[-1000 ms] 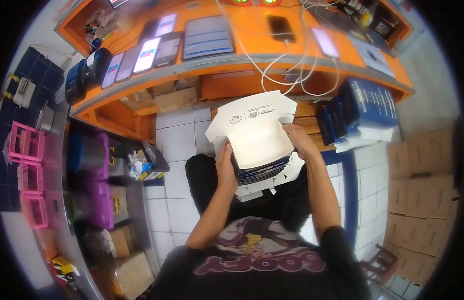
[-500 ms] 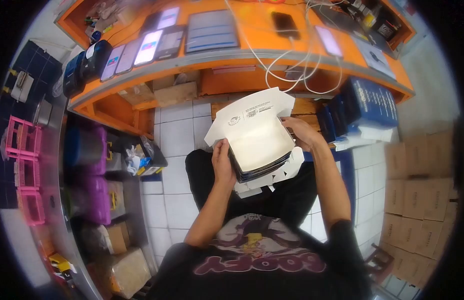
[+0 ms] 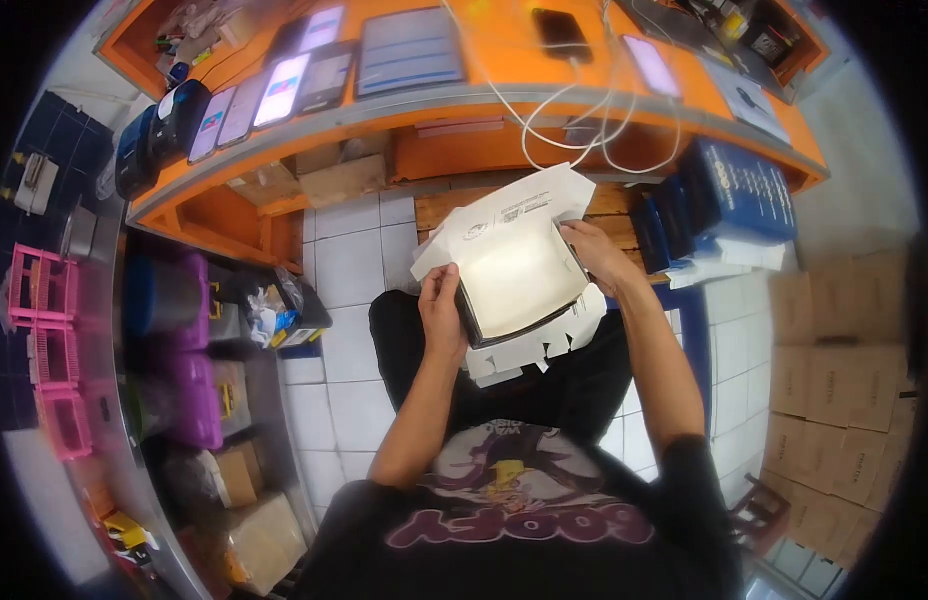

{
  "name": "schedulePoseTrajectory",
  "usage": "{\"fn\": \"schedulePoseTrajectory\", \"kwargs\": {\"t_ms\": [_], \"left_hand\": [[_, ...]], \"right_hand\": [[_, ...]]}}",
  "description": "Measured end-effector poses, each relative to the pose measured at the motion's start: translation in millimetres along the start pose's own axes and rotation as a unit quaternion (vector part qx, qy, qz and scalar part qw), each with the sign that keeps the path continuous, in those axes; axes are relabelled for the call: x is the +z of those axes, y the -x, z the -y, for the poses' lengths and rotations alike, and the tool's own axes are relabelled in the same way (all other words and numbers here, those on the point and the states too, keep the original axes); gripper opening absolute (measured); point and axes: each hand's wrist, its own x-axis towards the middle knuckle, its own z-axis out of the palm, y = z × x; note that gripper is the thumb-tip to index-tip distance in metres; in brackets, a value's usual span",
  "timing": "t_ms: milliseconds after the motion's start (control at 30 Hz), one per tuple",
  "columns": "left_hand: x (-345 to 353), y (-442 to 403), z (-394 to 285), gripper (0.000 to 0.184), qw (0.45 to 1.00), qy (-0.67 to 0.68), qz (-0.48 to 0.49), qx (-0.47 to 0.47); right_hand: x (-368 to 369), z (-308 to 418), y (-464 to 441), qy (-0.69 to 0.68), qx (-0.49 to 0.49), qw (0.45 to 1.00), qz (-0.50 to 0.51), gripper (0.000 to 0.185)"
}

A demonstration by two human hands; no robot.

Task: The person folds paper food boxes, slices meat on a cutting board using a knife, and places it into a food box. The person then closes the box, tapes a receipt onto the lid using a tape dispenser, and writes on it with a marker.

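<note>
A stack of flat cardboard sheets [image 3: 519,285], pale on top with dark edges, lies over my lap, its upper flap with small print spread away from me. My left hand [image 3: 443,315] grips the stack's left edge, thumb near the top. At the upper right edge, my right hand [image 3: 596,258] has its fingers closed on the cardboard. White notched flaps show below the stack's near edge. Blue printed cardboard pieces [image 3: 739,195] are piled to the right, beyond my right hand.
An orange desk [image 3: 404,112] ahead carries phones, a tablet [image 3: 411,52] and looped white cables [image 3: 604,135]. Brown cartons [image 3: 849,385] are stacked at right. On the left are a shelf with purple bins [image 3: 192,390], pink baskets [image 3: 56,355] and a black bin [image 3: 302,312].
The held stack has tilted, so its printed near side no longer shows and its top faces me more. Both hands keep their grip on its sides.
</note>
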Motion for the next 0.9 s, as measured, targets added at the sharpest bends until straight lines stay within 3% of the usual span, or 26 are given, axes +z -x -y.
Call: {"fn": "schedulePoseTrajectory", "kwargs": {"t_ms": [133, 300, 533, 600, 900], "left_hand": [[-0.6, 2.2, -5.3, 0.025, 1.0, 0.024, 0.014, -0.006], [-4.9, -2.2, -7.3, 0.024, 0.999, 0.021, 0.033, 0.013], [-5.1, -12.2, -6.4, 0.026, 0.999, 0.021, 0.029, 0.026], [-0.1, -12.0, -8.6, 0.029, 0.999, 0.046, -0.021, 0.018], [3.4, -7.8, -4.8, 0.028, 0.998, 0.061, -0.008, 0.013]], "right_hand": [[1.7, 8.8, 8.7, -0.022, 0.027, 0.999, 0.007, 0.045], [-7.1, 9.7, 16.1, -0.054, 0.051, 0.996, 0.058, 0.063], [-7.0, 15.5, 5.1, -0.012, 0.067, 0.995, 0.07, 0.064], [-7.7, 17.2, 5.7, -0.039, 0.062, 0.993, 0.091, 0.064], [-6.7, 10.3, 6.9, -0.08, 0.052, 0.995, 0.017, 0.061]]}}
